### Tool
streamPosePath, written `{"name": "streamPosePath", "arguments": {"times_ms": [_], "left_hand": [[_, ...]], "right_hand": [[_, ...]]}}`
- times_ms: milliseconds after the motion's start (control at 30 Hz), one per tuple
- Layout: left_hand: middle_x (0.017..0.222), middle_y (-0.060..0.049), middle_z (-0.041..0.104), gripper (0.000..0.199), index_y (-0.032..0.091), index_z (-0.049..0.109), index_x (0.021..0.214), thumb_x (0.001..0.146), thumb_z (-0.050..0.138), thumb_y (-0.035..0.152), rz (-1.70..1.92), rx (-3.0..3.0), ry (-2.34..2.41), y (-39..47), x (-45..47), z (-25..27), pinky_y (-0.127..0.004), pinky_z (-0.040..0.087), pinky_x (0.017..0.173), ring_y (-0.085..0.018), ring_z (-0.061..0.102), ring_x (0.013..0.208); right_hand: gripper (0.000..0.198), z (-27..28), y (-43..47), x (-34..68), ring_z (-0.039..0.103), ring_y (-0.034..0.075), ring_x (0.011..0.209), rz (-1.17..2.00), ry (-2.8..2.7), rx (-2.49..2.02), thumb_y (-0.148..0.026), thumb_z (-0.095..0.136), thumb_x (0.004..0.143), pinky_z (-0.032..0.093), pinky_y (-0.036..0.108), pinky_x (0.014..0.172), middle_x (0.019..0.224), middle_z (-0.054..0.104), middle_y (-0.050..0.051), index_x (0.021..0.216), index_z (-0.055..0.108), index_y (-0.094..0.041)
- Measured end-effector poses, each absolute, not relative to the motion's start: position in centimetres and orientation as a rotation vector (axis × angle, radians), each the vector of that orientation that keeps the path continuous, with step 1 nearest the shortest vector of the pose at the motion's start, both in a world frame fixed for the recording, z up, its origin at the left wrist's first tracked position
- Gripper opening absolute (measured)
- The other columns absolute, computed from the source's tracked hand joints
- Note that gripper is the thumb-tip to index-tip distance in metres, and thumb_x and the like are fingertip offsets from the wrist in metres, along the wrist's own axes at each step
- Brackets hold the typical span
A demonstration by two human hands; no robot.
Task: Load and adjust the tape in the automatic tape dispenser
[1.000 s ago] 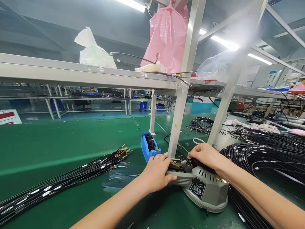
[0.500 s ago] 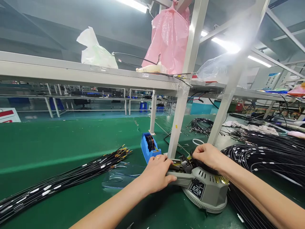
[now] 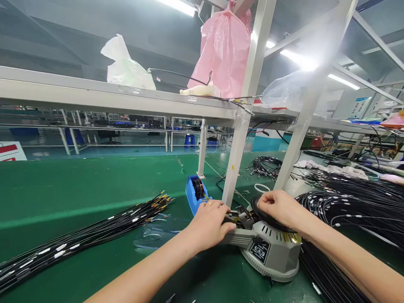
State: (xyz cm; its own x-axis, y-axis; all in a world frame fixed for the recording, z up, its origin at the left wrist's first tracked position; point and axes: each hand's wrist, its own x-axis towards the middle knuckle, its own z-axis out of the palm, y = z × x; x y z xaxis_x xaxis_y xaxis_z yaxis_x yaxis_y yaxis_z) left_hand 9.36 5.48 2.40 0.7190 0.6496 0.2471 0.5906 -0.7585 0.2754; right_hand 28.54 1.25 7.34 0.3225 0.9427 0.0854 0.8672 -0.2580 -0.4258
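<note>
Left hand and right hand, both at a gray machine on a green table. Left to right: a bundle of black cables; a blue tape dispenser, beyond the left hand; the left hand, holding the machine's arm, thumb on the near side; the right hand, fingertips drawn together at a black disc atop the machine, anything pinched indiscernible; a heap of dark cables.

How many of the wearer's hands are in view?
2: the left hand rests on the left end of the grey machine; the right hand is at the black disc on its top. Both show plainly.
</note>
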Motion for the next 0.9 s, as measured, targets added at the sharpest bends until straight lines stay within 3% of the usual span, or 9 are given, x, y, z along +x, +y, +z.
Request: {"name": "streamPosePath", "arguments": {"times_ms": [267,533,733,900], "left_hand": [[0.112,-0.013,0.063,0.034,0.012,0.064,0.107,0.080,0.056,0.032,0.489,2.736,1.111,5.8,11.8,2.6,-0.048,0.042,0.095,-0.033,0.051,0.110],[0.108,-0.011,0.066,0.029,0.014,0.065,0.100,0.079,0.053,0.030,0.502,2.720,1.132,6.5,12.9,2.0,-0.044,0.044,0.094,-0.030,0.054,0.107],[0.107,-0.012,0.066,0.026,0.013,0.065,0.097,0.079,0.054,0.029,0.501,2.720,1.120,6.2,13.0,2.1,-0.047,0.044,0.092,-0.032,0.054,0.106],[0.109,-0.012,0.066,0.027,0.014,0.066,0.099,0.080,0.055,0.029,0.493,2.707,1.126,6.1,12.8,2.1,-0.047,0.043,0.094,-0.031,0.054,0.107]], "right_hand": [[0.016,6.8,0.9,28.0,0.053,0.016,0.064,0.172,-1.733,-2.154,-0.019,0.049,0.074,0.037,0.030,0.065,0.069,0.066,0.001,0.065,0.063,-0.021],[0.016,5.4,0.9,27.7,0.056,0.026,0.097,-0.078,-1.948,-2.136,-0.016,0.056,0.074,0.033,0.037,0.077,0.088,0.066,0.006,0.082,0.069,-0.022],[0.017,5.0,0.6,27.3,0.057,0.025,0.094,-0.352,-2.042,-2.082,-0.011,0.054,0.076,0.034,0.035,0.075,0.088,0.066,0.006,0.078,0.067,-0.021],[0.017,5.0,0.5,27.3,0.058,0.024,0.093,-0.276,-2.015,-2.097,-0.014,0.052,0.079,0.036,0.036,0.076,0.086,0.066,0.006,0.079,0.068,-0.020]]}}
